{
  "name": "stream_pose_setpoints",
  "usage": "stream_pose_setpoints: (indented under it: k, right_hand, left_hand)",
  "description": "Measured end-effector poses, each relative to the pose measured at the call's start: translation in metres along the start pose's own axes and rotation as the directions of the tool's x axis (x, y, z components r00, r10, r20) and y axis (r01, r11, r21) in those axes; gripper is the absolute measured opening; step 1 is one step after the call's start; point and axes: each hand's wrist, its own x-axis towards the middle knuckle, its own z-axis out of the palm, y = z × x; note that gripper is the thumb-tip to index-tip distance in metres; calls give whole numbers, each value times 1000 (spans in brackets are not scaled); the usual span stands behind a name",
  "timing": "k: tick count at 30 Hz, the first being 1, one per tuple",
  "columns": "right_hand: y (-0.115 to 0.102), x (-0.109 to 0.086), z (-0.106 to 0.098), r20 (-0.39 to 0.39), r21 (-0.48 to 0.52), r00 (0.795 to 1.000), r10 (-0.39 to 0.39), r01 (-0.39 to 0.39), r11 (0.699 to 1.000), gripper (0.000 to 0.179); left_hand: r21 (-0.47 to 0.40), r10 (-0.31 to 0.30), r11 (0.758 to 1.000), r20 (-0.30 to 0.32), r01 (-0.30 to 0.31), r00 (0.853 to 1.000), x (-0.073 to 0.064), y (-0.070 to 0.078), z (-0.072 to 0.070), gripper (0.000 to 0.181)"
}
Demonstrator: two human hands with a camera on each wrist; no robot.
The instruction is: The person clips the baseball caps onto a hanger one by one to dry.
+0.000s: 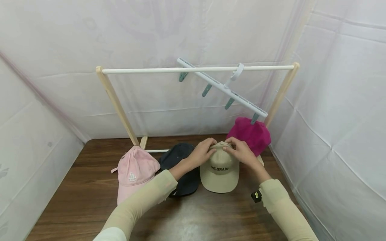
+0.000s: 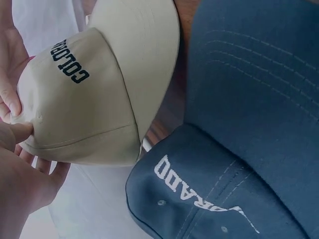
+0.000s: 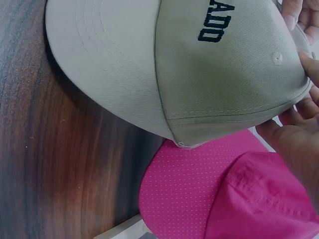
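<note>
A beige cap point(image 1: 219, 174) with dark COLORADO lettering is held upright, brim toward me, between both hands. My left hand point(image 1: 202, 153) pinches the left side of its crown near the top, thumb in front and fingers behind. On the crown's other side my right hand point(image 1: 243, 153) pinches the fabric in the same way. In the right wrist view the right fingers point(image 3: 294, 119) curl behind the cap. Right behind it, a magenta cap point(image 1: 253, 135) hangs from the lowest clip point(image 1: 255, 118) of a white clip hanger point(image 1: 223, 87).
The hanger's hook sits over the white rail point(image 1: 150, 70) of a wooden rack point(image 1: 116, 105); its other clips hold nothing. A navy cap point(image 1: 184, 180) and a pink cap point(image 1: 135, 167) are left of the beige one. A small black object point(image 1: 256, 196) shows beside the right sleeve, above the brown table point(image 1: 75, 201).
</note>
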Motion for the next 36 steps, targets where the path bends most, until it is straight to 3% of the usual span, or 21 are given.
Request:
stream_pose_setpoints:
  k: [7, 18, 36]
  right_hand:
    - [-5, -1, -4, -10, 18, 1000, -24, 24, 1000, 20]
    - [-18, 1, -14, -63, 17, 997, -36, 38, 999, 20]
    - [-36, 1, -28, -105, 63, 993, -51, 58, 996, 24]
  left_hand:
    - [-5, 19, 1000, -25, -19, 1000, 1, 5, -4, 18]
    - [19, 120, 993, -102, -119, 988, 9, 9, -14, 19]
    - [17, 162, 987, -161, -161, 974, 18, 24, -25, 19]
